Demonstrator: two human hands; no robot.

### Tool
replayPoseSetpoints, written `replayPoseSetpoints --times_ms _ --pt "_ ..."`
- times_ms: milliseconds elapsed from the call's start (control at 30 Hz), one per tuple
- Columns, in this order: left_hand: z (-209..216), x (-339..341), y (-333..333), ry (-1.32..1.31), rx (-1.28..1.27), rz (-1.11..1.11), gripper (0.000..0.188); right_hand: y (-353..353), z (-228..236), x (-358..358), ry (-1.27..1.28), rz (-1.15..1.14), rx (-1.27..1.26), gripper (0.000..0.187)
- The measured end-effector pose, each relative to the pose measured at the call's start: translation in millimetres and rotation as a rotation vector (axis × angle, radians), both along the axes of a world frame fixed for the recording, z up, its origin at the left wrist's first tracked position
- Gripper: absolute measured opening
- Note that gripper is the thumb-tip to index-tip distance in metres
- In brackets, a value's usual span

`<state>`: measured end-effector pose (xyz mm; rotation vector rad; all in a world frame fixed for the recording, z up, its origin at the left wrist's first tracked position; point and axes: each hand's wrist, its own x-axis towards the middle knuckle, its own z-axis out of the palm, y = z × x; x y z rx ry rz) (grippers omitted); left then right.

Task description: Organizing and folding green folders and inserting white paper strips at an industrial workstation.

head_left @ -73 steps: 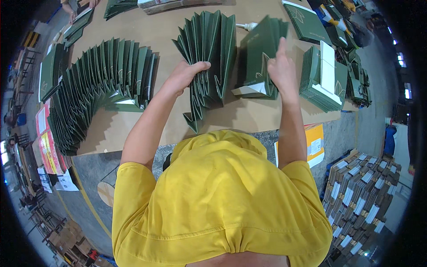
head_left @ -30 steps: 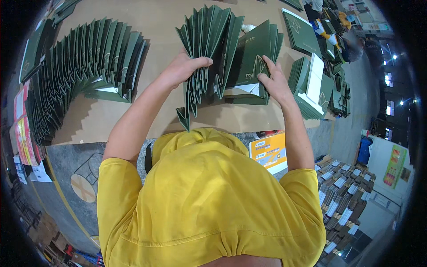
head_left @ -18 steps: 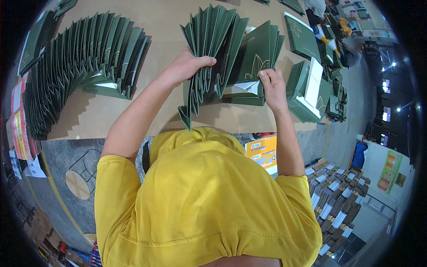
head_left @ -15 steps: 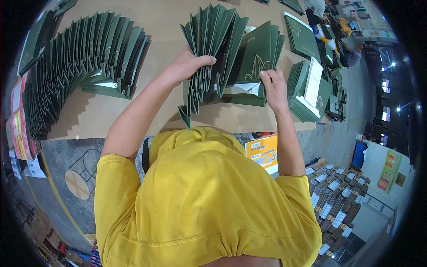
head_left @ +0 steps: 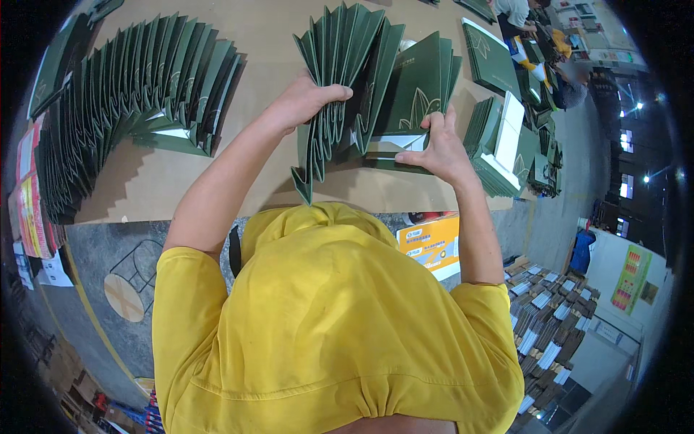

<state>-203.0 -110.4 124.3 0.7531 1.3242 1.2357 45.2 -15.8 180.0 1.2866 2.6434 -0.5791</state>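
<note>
My left hand (head_left: 307, 101) is closed around a fanned bunch of dark green paper bags (head_left: 340, 54), its thumb across their folded sides. To the right of this bunch stands a green paper bag (head_left: 416, 87) with a gold leaf outline on its front. My right hand (head_left: 442, 148) grips the lower right corner of that bag. Its thumb presses on the lower green flap while its fingers are against the front panel, with a white strip (head_left: 405, 141) showing between them. What lies behind the bag's panel is hidden.
A long curved row of fanned green bags (head_left: 123, 101) stands on the brown table (head_left: 253, 173) at left. Stacked green bags (head_left: 491, 145) and a flat green one (head_left: 491, 58) lie at right. A round stool (head_left: 124, 298) and bundled cardboard (head_left: 549, 318) are on the floor.
My right hand has shifted its grip: the thumb has moved down and left onto the lower flap, opening wider from the fingers. My left hand keeps its hold on the bunch.
</note>
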Motion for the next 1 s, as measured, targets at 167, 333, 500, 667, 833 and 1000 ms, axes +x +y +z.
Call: replayPoseSetpoints --times_ms 167,333,500,667,833,1000 --pt "-20 -4 6 0.015 -0.023 -0.001 0.058 0 -4 -3 -0.005 -0.053 0.038 0.064" --pt "-35 -5 11 0.052 -0.036 0.031 0.078 -5 -4 -7 0.061 -0.104 0.07 0.048" --pt "-30 -2 10 0.119 -0.076 0.033 0.078 -1 -18 11 0.044 -0.121 0.198 0.044" --pt "-26 3 11 0.062 0.005 0.004 0.073 -2 -16 21 0.188 -0.236 0.13 0.044" --pt "-10 7 14 0.051 -0.017 -0.065 0.071 -3 -28 3 0.258 -0.223 0.233 0.043" --pt "-20 4 16 0.074 -0.119 -0.006 0.069 -1 -24 -16 0.251 -0.238 0.222 0.04"
